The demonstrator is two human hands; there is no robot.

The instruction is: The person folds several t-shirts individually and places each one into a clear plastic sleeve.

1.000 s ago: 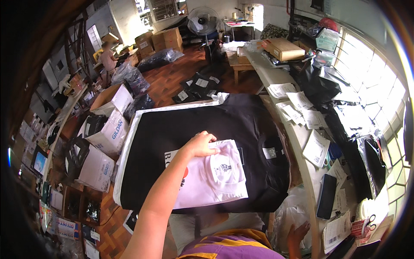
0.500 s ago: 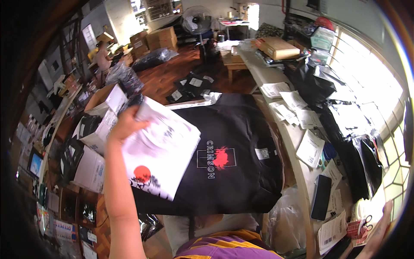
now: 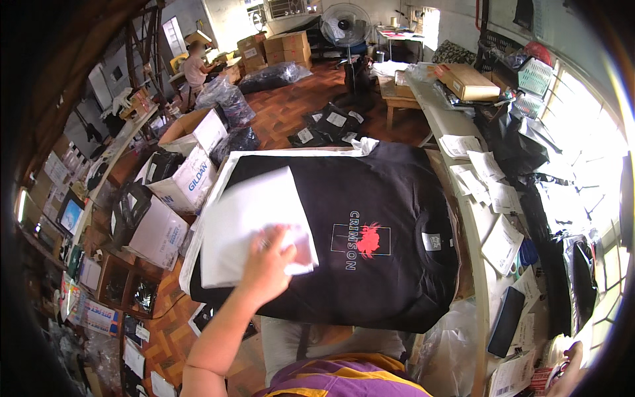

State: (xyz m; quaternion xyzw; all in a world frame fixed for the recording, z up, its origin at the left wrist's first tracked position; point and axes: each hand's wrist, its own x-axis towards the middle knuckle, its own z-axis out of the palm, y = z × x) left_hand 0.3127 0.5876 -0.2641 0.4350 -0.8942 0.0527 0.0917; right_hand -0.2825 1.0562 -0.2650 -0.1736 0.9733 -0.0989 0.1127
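Observation:
A black T-shirt with a red splash print and outlined lettering lies flat in front of me, its collar to the right. On its left part rests a folded white T-shirt, plain side up, its upper edge blurred. My left hand is at the lower right of the white T-shirt, fingers bent and closed on the fabric. At the lower right rim, my right hand is beside a red-and-white patterned item and partly cut off; its grip is unclear.
Along the right runs a long table bearing paper slips, a dark phone and black plastic bags. Open cardboard boxes stand at the left. Black parcels lie on the floor ahead, near a standing fan. Another person sits far left.
My left hand has brought the white T-shirt down onto the black one, and its printed side no longer shows. My right hand has moved nearer the red-and-white item. The view has shifted.

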